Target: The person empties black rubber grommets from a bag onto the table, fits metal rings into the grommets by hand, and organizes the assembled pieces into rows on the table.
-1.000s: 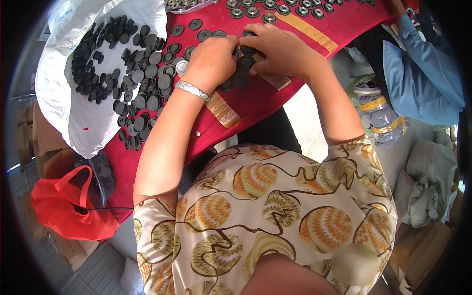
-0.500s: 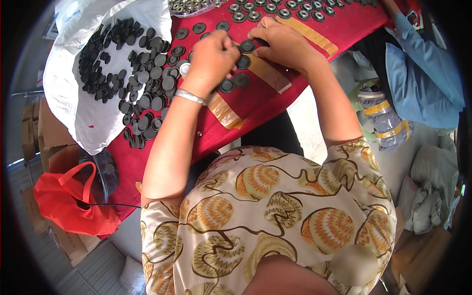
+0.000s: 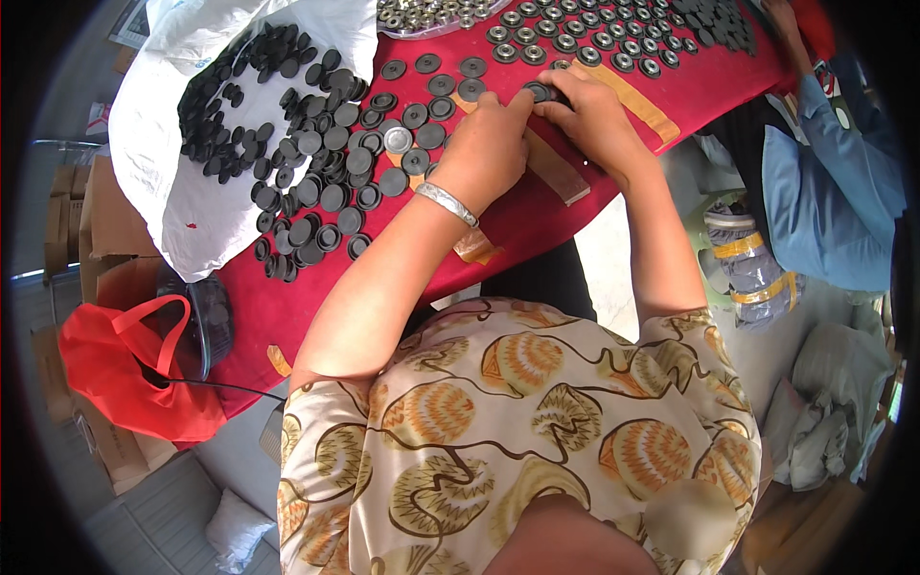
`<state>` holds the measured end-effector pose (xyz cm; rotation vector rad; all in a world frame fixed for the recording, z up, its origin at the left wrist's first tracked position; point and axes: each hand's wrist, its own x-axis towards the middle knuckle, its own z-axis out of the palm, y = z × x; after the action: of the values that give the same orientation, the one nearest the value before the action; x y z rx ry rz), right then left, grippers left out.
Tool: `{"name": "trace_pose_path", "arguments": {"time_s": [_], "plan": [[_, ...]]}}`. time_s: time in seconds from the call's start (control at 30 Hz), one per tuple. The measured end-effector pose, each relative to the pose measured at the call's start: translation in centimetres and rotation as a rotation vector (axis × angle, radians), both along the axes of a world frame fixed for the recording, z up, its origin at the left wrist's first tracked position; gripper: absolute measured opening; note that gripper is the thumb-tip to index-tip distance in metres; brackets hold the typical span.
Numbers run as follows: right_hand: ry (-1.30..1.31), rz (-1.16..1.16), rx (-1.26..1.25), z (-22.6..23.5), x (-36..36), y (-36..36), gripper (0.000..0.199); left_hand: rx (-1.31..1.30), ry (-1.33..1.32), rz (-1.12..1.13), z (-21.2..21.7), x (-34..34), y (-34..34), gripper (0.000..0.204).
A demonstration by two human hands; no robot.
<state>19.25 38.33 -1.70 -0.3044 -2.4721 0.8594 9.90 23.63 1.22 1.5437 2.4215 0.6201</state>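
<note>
A dark round cap (image 3: 539, 91) is pinched by fingers of the right hand (image 3: 596, 120). Beside it, the left hand (image 3: 487, 149) is curled, fingers close together; whether anything is held there cannot be told. More dark caps (image 3: 393, 181) are spread left of the fingers.

Over there, a person bends above a red-covered table (image 3: 251, 331), both bare hands close together. The right hand (image 3: 596, 123) pinches a dark disc (image 3: 540, 91); the left hand (image 3: 487, 151) has its fingertips right by it, though I can't make out whether they touch. A silver bracelet (image 3: 448, 203) circles the left wrist. Loose black discs (image 3: 333, 197) spread left of the hands, partly onto a white sack (image 3: 144, 163), with one silvery disc (image 3: 398, 140) among them. Beyond the hands stand rows of metal-centred discs (image 3: 622, 61), beside a clear bag of metal pieces (image 3: 431, 17).
</note>
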Motion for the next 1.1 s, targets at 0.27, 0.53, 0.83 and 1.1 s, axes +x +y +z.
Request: {"name": "trace_pose_path", "arguments": {"time_s": [0.27, 0.53, 0.83, 1.1], "plan": [[0.071, -0.168, -0.331, 0.1, 0.1, -1.3, 0.028, 0.097, 0.162, -0.034, -1.1, -1.7, 0.3, 0.027], [0.247, 0.241, -0.001, 6.5, -4.0, -6.8, 0.032, 0.682, -2.123, 0.063, 0.0, -5.5, -3.6, 0.035], [0.014, 0.104, 0.006, 2.6, -2.4, -7.1, 0.030, 0.835, -2.066, 0.095, 1.4, -7.2, -12.4, 0.027], [-0.065, 0.114, 0.181, 1.7, -3.6, -9.2, 0.021, 0.934, -1.170, 0.462, 6.1, -4.3, -24.3, 0.017]]}}
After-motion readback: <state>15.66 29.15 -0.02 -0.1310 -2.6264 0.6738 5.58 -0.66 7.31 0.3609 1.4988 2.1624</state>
